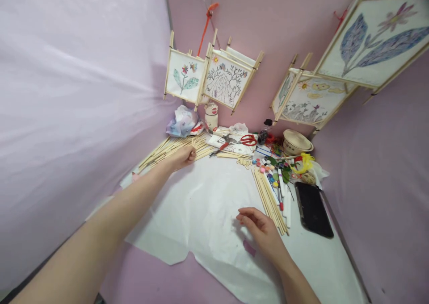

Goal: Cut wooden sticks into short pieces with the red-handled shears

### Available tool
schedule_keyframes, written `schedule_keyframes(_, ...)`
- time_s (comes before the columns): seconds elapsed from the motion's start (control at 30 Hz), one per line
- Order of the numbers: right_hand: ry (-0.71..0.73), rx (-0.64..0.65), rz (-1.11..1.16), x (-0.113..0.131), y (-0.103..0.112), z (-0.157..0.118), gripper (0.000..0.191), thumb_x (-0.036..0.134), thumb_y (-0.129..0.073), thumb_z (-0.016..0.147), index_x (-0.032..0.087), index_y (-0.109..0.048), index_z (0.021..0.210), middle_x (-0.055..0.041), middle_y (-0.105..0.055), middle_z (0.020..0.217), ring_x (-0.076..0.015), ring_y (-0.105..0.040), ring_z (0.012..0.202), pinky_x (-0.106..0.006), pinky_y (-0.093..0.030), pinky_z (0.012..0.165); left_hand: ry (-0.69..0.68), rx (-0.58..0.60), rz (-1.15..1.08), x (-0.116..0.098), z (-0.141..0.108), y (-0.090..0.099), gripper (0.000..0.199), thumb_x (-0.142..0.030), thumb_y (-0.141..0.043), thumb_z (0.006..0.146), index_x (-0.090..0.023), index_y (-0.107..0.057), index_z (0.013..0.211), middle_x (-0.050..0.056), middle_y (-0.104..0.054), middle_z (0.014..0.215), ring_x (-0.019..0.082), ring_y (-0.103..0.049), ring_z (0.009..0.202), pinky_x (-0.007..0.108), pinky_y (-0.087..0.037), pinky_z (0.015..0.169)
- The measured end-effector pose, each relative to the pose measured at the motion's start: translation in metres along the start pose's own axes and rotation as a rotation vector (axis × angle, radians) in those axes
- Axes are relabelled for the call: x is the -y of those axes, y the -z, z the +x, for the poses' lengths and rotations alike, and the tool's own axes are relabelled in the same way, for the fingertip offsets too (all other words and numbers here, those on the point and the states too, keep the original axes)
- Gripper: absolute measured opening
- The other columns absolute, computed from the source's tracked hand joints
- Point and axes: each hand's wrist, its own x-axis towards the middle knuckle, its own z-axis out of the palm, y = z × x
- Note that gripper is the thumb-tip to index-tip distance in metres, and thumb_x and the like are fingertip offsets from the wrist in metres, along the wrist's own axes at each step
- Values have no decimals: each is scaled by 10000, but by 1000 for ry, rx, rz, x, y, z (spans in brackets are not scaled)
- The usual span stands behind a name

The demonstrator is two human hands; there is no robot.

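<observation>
My left hand (183,156) reaches over the front edge of a spread of thin wooden sticks (161,151) at the back left. Its fingers are curled closed, and a small pale stick end shows just above them; what lies inside the grip is too small to make out. Lower and to the right, my right hand (256,226) hovers over the white sheet (201,201), fingers bent with a gap between thumb and fingertips, holding nothing. Another bundle of sticks (271,201) lies just beyond it. Red-handled pliers (223,147) and red scissors (248,140) rest on paper at the back.
Stick-framed drawings (225,78) hang at the back, with larger ones (382,38) at the upper right. A jar (211,117), a bowl (296,142), pompoms (263,166), markers (280,183) and a black phone (314,209) stand or lie around the sheet.
</observation>
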Motion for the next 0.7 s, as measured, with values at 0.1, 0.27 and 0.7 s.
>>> schedule_keyframes(0.1, 4, -8, 13, 0, -1, 0, 373, 526, -660, 855, 201, -706, 1031, -115, -750, 981, -269, -690, 961, -420, -507, 892, 24, 210, -194, 6, -61, -38, 252, -242, -393, 969, -145, -508, 767, -9, -455, 687, 74, -433, 516, 206, -405, 495)
schedule_keyframes(0.27, -4, -39, 45, 5, -6, 0, 357, 516, -668, 849, 213, -705, 1033, -93, -742, 989, -215, -667, 873, -374, -500, 821, 149, 638, -823, 28, -145, -106, 126, -278, -549, 912, -160, -515, 882, -48, -388, 671, 46, -360, 501, 157, -290, 478)
schedule_keyframes(0.7, -283, 40, 274, -2, -4, -4, 470, 611, -654, 824, 196, -764, 1014, -9, -602, 641, -137, -560, 597, -246, -417, 530, 482, 888, -940, 43, -176, -148, 350, -331, -725, 839, -100, -661, 1096, 150, -730, 990, 231, -732, 859, 364, -567, 827)
